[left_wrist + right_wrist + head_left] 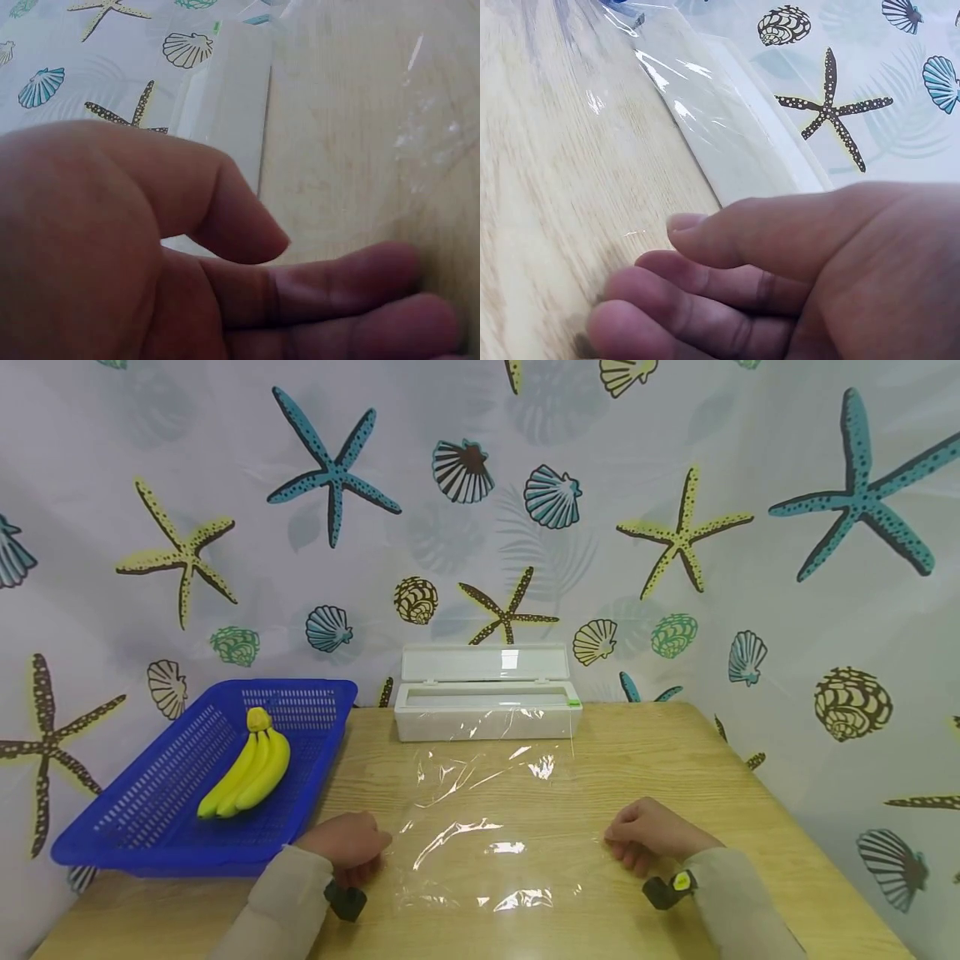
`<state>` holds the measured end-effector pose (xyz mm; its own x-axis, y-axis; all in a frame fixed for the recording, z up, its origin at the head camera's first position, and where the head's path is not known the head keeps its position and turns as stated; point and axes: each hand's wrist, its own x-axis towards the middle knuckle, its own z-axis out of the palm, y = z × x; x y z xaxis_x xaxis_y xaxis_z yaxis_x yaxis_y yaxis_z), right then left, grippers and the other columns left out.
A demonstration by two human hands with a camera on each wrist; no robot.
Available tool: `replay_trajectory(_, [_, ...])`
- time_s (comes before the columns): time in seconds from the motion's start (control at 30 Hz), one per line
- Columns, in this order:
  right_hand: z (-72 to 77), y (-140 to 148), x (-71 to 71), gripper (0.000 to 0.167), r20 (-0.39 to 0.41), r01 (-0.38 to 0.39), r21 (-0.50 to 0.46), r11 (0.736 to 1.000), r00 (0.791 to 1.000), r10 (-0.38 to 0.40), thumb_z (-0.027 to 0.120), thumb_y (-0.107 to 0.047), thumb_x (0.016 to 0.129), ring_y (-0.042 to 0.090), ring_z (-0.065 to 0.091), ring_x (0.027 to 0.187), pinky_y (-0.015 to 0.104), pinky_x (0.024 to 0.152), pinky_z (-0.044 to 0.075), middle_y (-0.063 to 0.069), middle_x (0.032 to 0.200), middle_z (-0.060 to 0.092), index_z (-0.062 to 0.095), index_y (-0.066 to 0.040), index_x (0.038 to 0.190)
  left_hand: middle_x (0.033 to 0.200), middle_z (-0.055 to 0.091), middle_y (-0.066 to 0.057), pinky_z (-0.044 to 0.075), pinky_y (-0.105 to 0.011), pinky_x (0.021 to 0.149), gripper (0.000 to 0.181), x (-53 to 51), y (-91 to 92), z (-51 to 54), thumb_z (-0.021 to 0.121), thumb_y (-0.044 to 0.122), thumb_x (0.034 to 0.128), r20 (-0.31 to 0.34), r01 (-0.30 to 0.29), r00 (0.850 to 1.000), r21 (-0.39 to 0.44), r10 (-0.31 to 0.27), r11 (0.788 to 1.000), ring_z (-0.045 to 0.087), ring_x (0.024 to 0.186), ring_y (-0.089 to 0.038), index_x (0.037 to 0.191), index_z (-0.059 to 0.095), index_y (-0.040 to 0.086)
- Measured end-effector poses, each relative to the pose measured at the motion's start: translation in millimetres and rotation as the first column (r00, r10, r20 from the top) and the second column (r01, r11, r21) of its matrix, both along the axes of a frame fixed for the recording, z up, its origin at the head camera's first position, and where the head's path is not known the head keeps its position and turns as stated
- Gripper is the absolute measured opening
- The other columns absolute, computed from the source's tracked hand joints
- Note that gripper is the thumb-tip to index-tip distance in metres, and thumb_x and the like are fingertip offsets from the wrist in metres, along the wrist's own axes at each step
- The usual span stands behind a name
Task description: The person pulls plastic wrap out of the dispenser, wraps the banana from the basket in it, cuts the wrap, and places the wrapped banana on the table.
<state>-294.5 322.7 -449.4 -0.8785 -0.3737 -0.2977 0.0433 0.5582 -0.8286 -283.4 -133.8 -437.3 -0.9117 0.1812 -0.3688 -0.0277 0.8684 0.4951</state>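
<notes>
A clear sheet of plastic wrap (pixel 480 827) runs from the white dispenser box (pixel 487 724) toward me over the wooden table, wrinkled and shining. Just left of the sheet, near the blue basket's corner, is my left hand (pixel 348 841). In the left wrist view its thumb and relaxed fingers stand apart, with nothing seen between them. To the right of the sheet, my right hand (pixel 656 835) hovers or rests at the table; I cannot tell which. Its fingers are loosely bent, and the right wrist view shows nothing held. The box's lid (pixel 485 663) is raised.
A blue plastic basket (pixel 318 777) stands at the left, with a bunch of yellow bananas (pixel 251 768) inside. The wooden table (pixel 652 752) reaches back to a patterned curtain (pixel 465 552) with starfish and shells, which also hangs along the right side.
</notes>
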Motion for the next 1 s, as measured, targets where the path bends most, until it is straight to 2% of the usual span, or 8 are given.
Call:
replay_trajectory(0.13, [-0.5, -1, -0.6, 0.026, -0.021, 0.023, 0.021, 1.0, 1.0, -0.023, 0.061, -0.019, 0.097, 0.012, 0.063, 0.06, 0.031, 0.056, 0.059, 0.002, 0.071, 0.067, 0.07, 0.005, 0.091, 0.058, 0.063, -0.005, 0.051, -0.031, 0.047, 0.035, 4.8, 4.9, 11.7, 0.052, 0.031, 0.0953, -0.053, 0.027, 0.998, -0.046, -0.029, 0.999, 0.058, 0.05, -0.017, 0.07, 0.063, 0.009])
replay_trajectory(0.27, [0.0, -2, -1.3, 0.026, -0.066, 0.072, 0.054, 0.996, 0.996, -0.068, 0.062, -0.022, 0.097, 0.014, 0.062, 0.062, 0.032, 0.056, 0.058, 0.003, 0.073, 0.066, 0.07, 0.003, 0.091, 0.062, 0.061, 0.001, 0.045, -0.028, 0.05, 0.031, 6.0, 15.6, 35.4, 0.056, 0.037, 0.0989, -0.189, 0.081, 0.978, -0.017, -0.083, 0.997, 0.055, 0.053, -0.014, 0.079, 0.063, 0.014])
replay_trajectory(0.37, [0.7, -2, -1.9, 0.025, -0.086, 0.117, 0.072, 0.991, 0.99, -0.111, 0.063, -0.022, 0.097, 0.015, 0.06, 0.064, 0.032, 0.056, 0.056, 0.005, 0.076, 0.065, 0.07, 0.001, 0.095, 0.074, 0.064, 0.003, 0.045, -0.028, 0.056, 0.024, 2.4, 21.2, 58.5, 0.058, 0.037, 0.0995, -0.327, 0.123, 0.938, 0.012, -0.112, 0.992, 0.056, 0.063, -0.012, 0.09, 0.065, 0.017])
replay_trajectory(0.5, [0.4, -2, -1.9, 0.023, -0.107, 0.183, 0.094, 0.979, 0.979, -0.173, 0.064, -0.022, 0.097, 0.017, 0.058, 0.064, 0.031, 0.055, 0.053, 0.006, 0.079, 0.065, 0.069, 0.0, 0.101, 0.085, 0.068, 0.005, 0.048, -0.027, 0.063, 0.023, -5.7, 19.2, 86.9, 0.058, 0.039, 0.0997, -0.461, 0.12, 0.88, -0.021, -0.116, 0.993, 0.057, 0.07, -0.011, 0.099, 0.069, 0.019])
replay_trajectory(0.63, [-0.6, -4, -2.1, 0.021, -0.145, 0.223, 0.129, 0.966, 0.968, -0.204, 0.065, -0.021, 0.096, 0.017, 0.057, 0.065, 0.029, 0.055, 0.05, 0.006, 0.081, 0.066, 0.069, -0.002, 0.105, 0.091, 0.072, 0.002, 0.053, -0.029, 0.068, 0.024, -10.2, 10.6, 107.6, 0.059, 0.04, 0.0997, -0.514, 0.114, 0.85, -0.037, -0.117, 0.993, 0.063, 0.077, -0.012, 0.102, 0.069, 0.019])
replay_trajectory(0.8, [0.3, -6, -4.8, 0.023, -0.258, 0.241, 0.243, 0.94, 0.95, -0.177, 0.066, -0.022, 0.095, 0.017, 0.059, 0.077, 0.033, 0.067, 0.052, 0.005, 0.09, 0.07, 0.071, -0.004, 0.107, 0.099, 0.073, 0.001, 0.057, -0.037, 0.077, 0.024, -14.3, 0.4, 116.2, 0.058, 0.041, 0.1001, -0.54, 0.122, 0.831, -0.054, -0.132, 0.991, 0.066, 0.088, -0.016, 0.104, 0.07, 0.021])
replay_trajectory(0.93, [-1.1, -6, -8.2, 0.025, -0.334, 0.252, 0.334, 0.908, 0.933, -0.136, 0.067, -0.025, 0.095, 0.022, 0.064, 0.096, 0.046, 0.087, 0.054, 0.008, 0.107, 0.072, 0.073, -0.005, 0.108, 0.106, 0.073, -0.002, 0.058, -0.042, 0.082, 0.028, -19.3, -6.1, 118.9, 0.056, 0.043, 0.1009, -0.525, 0.106, 0.842, -0.073, -0.128, 0.992, 0.067, 0.094, -0.02, 0.11, 0.069, 0.019])
replay_trajectory(1.0, [-2.6, -5, -9.0, 0.025, -0.352, 0.259, 0.351, 0.9, 0.927, -0.129, 0.067, -0.024, 0.094, 0.026, 0.066, 0.101, 0.051, 0.091, 0.053, 0.011, 0.11, 0.072, 0.072, -0.004, 0.109, 0.11, 0.073, -0.005, 0.058, -0.044, 0.084, 0.032, -21.8, -9.7, 120.6, 0.055, 0.043, 0.1011, -0.511, 0.095, 0.851, -0.076, -0.12, 0.993, 0.068, 0.097, -0.023, 0.114, 0.068, 0.017])
